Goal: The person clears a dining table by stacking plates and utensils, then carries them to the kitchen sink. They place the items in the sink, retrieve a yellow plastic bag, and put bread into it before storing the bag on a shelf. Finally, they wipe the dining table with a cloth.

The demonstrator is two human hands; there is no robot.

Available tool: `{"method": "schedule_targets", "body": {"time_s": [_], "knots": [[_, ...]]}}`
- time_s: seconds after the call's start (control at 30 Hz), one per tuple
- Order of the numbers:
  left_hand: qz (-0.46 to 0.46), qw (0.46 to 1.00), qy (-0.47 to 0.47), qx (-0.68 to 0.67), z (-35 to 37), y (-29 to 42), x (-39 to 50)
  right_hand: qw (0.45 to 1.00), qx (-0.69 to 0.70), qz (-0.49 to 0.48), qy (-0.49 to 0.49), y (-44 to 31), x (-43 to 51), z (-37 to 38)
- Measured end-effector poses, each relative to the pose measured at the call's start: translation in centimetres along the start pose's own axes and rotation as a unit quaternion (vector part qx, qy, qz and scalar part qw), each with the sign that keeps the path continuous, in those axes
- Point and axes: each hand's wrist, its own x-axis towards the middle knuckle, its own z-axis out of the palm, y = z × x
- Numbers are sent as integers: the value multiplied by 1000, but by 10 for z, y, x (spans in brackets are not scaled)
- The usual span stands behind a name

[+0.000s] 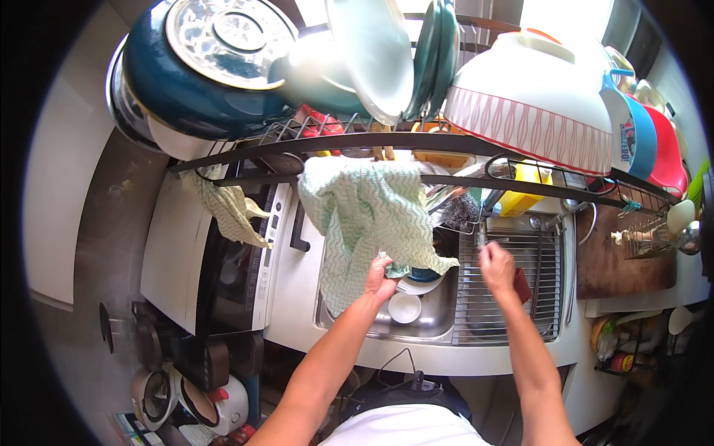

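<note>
A green-and-white wavy-striped cloth (368, 206) hangs over the lower rail of the dish rack in front of me. My left hand (382, 283) is closed on a bunched part near its lower edge, above the left sink basin (385, 329). Below it in the basin lie a small white bowl (405, 308), a white dish (418, 286) and a dark blue dish, partly hidden by the cloth. My right hand (498, 270) is curled over the roll-up drying rack (535, 312). A shiny metal piece shows by its fingertips; whether they grip it is unclear.
Overhead, the dish rack (346, 140) holds a blue pot (195, 83), plates and a large patterned bowl (530, 106). Another cloth (226, 209) hangs at left beside a countertop oven (240, 251). Behind the sink are a steel scourer (461, 211) and a yellow bottle (521, 189).
</note>
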Motion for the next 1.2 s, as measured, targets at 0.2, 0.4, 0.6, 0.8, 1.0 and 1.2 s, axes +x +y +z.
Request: {"method": "schedule_targets", "body": {"time_s": [0.2,0.4,0.6,0.8,1.0,1.2], "knots": [[-8,950,-114,290,36,-2,-52,727,545,302,-288,-106,-54,72],[66,921,50,381,56,18,-88,792,492,253,-257,-123,-28,84],[-15,953,-118,279,52,17,-85,780,567,195,-180,-117,-48,115],[-102,932,-190,291,16,11,-66,746,534,190,-350,-134,-46,43],[-95,948,-96,289,14,-8,-50,870,-17,-394,-297,-167,-24,-8],[-235,882,-196,357,47,9,-48,848,-69,-450,-273,-151,-13,18]]}}
